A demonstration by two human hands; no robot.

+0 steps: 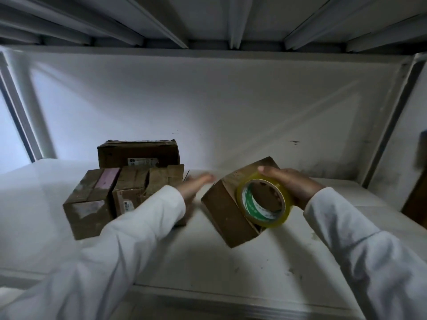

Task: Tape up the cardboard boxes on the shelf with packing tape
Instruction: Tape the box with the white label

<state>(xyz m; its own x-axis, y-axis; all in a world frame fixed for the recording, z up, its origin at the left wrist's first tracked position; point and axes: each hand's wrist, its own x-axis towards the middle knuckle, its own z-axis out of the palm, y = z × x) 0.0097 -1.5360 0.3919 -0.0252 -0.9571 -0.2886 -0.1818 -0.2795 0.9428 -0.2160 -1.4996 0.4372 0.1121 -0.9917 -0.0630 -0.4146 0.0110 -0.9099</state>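
Note:
A small cardboard box (226, 213) sits turned at an angle in the middle of the white shelf (208, 269). My right hand (293, 183) grips a roll of yellowish packing tape (263, 202) with a green-printed core, held against the box's right top edge. My left hand (194, 184) is blurred, fingers straight, between this box and a cluster of boxes to the left, holding nothing. That cluster has a box with a pink label (92, 199), a torn-flap box (143, 185) beside it, and a darker box (138, 153) behind.
The shelf's back wall (231, 107) is white and scuffed. Ribs of the shelf above (208, 19) hang overhead. A metal upright (388, 116) stands at the right, with a brown object (416, 204) beyond it. The shelf's front lip (231, 296) runs below my arms.

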